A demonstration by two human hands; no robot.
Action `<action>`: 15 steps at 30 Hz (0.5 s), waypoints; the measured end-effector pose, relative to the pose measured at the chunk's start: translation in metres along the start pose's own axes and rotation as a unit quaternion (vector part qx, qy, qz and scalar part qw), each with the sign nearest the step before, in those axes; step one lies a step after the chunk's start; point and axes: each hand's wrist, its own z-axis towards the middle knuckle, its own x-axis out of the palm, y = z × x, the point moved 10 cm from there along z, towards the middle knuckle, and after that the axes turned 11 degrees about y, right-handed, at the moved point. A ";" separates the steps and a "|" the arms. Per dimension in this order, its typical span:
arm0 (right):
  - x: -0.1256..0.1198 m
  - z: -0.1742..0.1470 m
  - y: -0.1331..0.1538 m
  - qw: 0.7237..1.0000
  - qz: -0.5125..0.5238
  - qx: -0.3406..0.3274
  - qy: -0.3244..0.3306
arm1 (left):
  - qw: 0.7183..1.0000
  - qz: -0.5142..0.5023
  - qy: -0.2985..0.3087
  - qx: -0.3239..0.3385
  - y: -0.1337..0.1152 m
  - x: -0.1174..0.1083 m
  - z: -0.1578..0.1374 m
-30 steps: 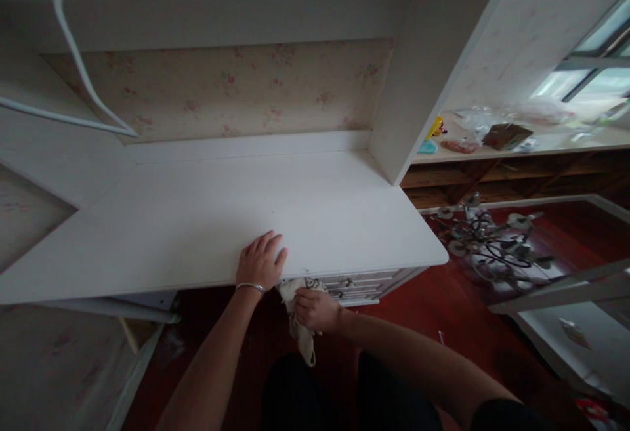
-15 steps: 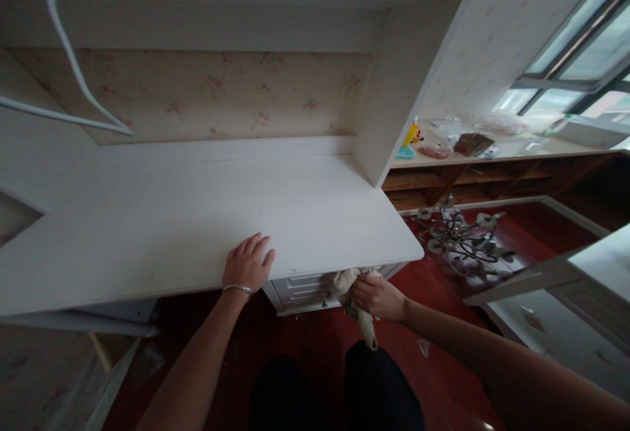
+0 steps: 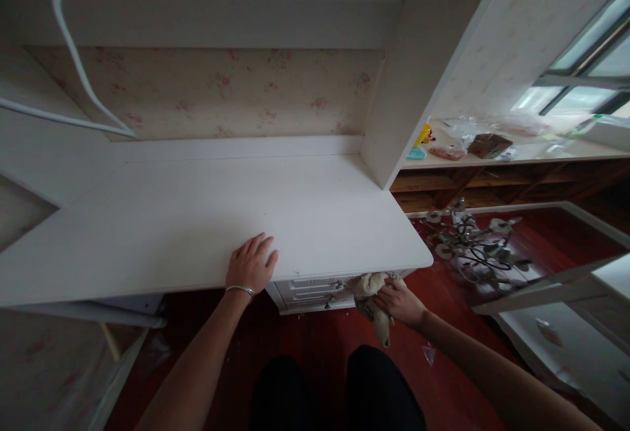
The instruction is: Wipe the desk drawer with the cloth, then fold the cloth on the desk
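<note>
My left hand (image 3: 252, 263) lies flat on the front edge of the white desktop (image 3: 207, 221), fingers stretched out, a bracelet at its wrist. Below the desk's right end, my right hand (image 3: 398, 301) grips a crumpled beige cloth (image 3: 368, 288), and one end of it dangles down. The cloth is against or just in front of the white drawer front (image 3: 306, 290); whether it touches is hard to tell. A small dark knob (image 3: 327, 305) shows left of the cloth. My right fingertips are partly hidden in the folds.
A white cable (image 3: 73, 57) hangs at the upper left. An upright panel (image 3: 418, 83) closes the desk's right side. Beyond it, a chandelier (image 3: 477, 247) lies on the red floor (image 3: 325, 336), below a low shelf unit (image 3: 522, 178) with packaging on top. White furniture (image 3: 566, 326) stands at right.
My right hand and the cloth have moved a little to the right along the drawer front. My left hand stays at the same place on the desktop. The view has shifted slightly.
</note>
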 end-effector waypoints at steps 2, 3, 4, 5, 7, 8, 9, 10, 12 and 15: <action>0.006 0.002 -0.001 0.999 0.021 0.020 0.018 | 1.000 -0.002 -0.003 -0.002 0.000 0.000 0.000; 0.009 0.003 0.000 0.998 0.037 0.031 0.027 | 1.000 -0.002 -0.004 -0.004 0.001 0.000 0.000; 0.014 0.005 0.001 0.997 0.056 0.041 0.035 | 1.000 -0.002 -0.005 -0.006 0.001 0.000 0.000; 0.018 0.009 0.004 0.995 0.078 0.050 0.041 | 1.000 -0.001 -0.005 -0.007 0.001 0.000 0.000; 0.027 0.020 0.015 0.989 0.124 0.063 0.051 | 1.000 0.002 -0.006 -0.008 0.001 0.000 -0.001; 0.032 0.028 0.022 0.986 0.146 0.067 0.053 | 1.000 0.003 -0.007 -0.008 0.000 0.000 -0.001; 0.035 0.037 0.031 0.982 0.166 0.070 0.054 | 1.000 0.004 -0.008 -0.007 0.000 -0.001 -0.001; 0.037 0.047 0.041 0.979 0.185 0.072 0.052 | 1.000 0.005 -0.008 -0.006 0.000 -0.001 -0.001; 0.038 0.071 0.064 0.972 0.221 0.067 0.045 | 1.000 0.008 -0.010 -0.006 0.000 -0.001 -0.001; 0.027 0.110 0.097 0.965 0.256 0.050 0.035 | 1.000 0.012 -0.012 -0.006 0.000 -0.001 -0.001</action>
